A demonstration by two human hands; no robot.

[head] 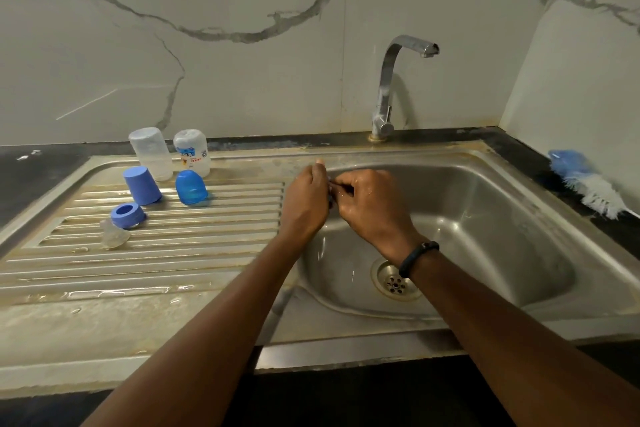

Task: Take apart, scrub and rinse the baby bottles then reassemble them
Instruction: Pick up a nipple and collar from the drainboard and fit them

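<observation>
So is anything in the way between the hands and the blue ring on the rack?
Nothing visible. The blue ring lies left of the left hand, with only bare ribbed drainboard between. Both hands already hold a small blue part.

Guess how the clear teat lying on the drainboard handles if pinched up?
The clear teat looks like thin translucent silicone, so probably soft and squashy under a pinch. It lies on its side across the wet ridges of the drainboard, so likely slippery. Its round flange suggests that it may roll if nudged.
</observation>
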